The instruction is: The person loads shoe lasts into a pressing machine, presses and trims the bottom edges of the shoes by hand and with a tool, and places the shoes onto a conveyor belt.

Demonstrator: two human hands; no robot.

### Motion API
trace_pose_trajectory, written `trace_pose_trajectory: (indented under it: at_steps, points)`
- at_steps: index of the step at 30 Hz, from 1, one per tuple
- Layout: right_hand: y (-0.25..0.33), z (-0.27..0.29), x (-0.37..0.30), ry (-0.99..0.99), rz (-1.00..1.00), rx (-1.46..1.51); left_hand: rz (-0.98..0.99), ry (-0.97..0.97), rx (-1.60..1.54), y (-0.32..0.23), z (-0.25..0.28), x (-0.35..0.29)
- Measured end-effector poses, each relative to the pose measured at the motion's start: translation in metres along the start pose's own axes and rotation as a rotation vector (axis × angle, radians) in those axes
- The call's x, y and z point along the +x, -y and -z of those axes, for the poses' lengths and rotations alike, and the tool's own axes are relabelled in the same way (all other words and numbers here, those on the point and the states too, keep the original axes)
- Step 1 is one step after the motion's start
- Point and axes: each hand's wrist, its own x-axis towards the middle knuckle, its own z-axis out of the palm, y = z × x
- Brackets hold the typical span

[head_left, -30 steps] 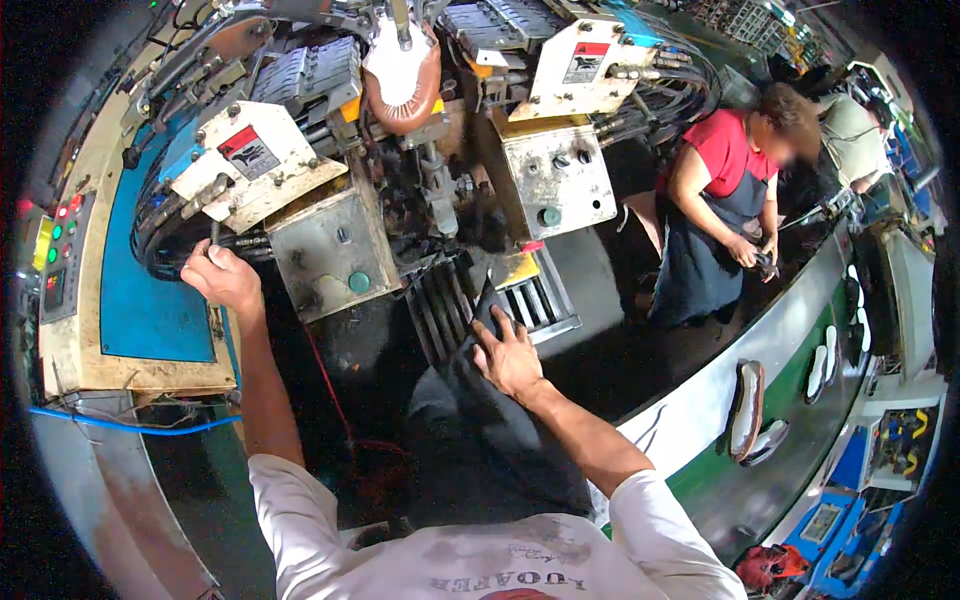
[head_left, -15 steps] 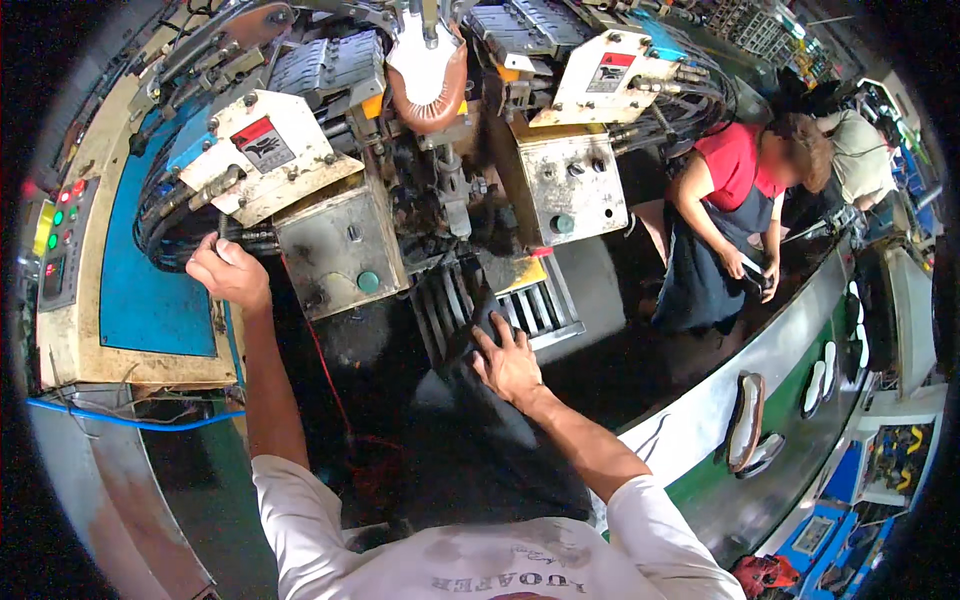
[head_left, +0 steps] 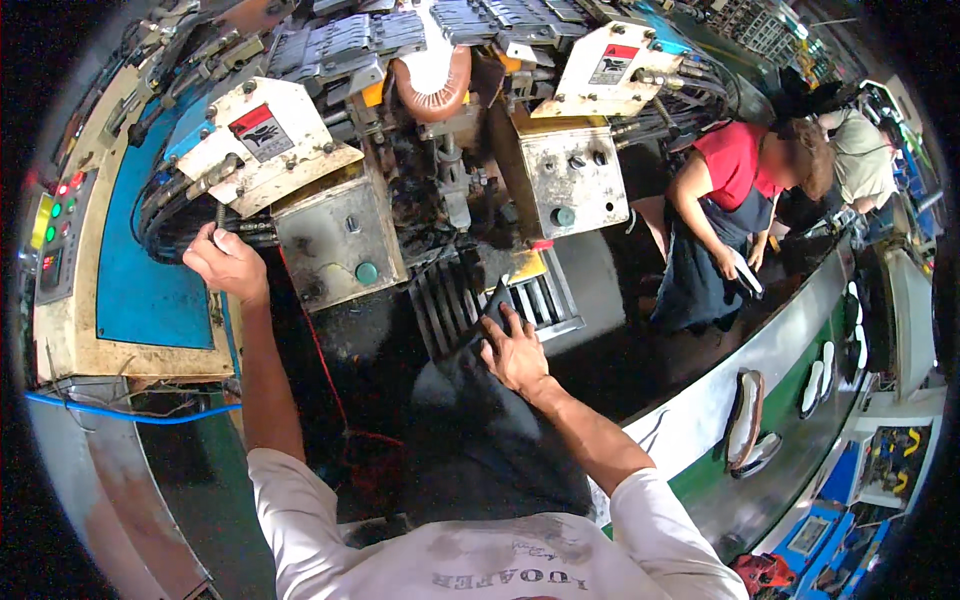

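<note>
My left hand (head_left: 225,262) is closed on a small black lever (head_left: 220,215), left of the ribbed grille (head_left: 500,305). My right hand (head_left: 515,352) lies open, fingers on grille's front edge; grille bars run fwd-back.

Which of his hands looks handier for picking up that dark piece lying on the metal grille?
Probably the right hand: it already rests on the dark piece at the grille. The left hand is far off, gripping a lever.
</note>
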Motion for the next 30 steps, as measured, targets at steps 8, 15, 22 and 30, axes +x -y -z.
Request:
trace_pose_trajectory:
  at_steps: [8,15,22,30]
  points:
    - [-0.005,0.001,0.003,-0.038,-0.001,0.042,0.003,0.039,0.008,0.003,0.003,-0.003]
    - [-0.015,0.003,0.005,-0.060,-0.016,0.057,0.014,0.068,-0.004,0.000,0.003,-0.002]
    - [-0.020,0.002,0.002,-0.056,-0.060,0.072,0.010,0.086,-0.024,0.005,0.003,-0.001]
    - [-0.026,0.006,-0.003,-0.079,-0.085,0.085,0.010,0.098,-0.024,-0.003,0.007,0.000]
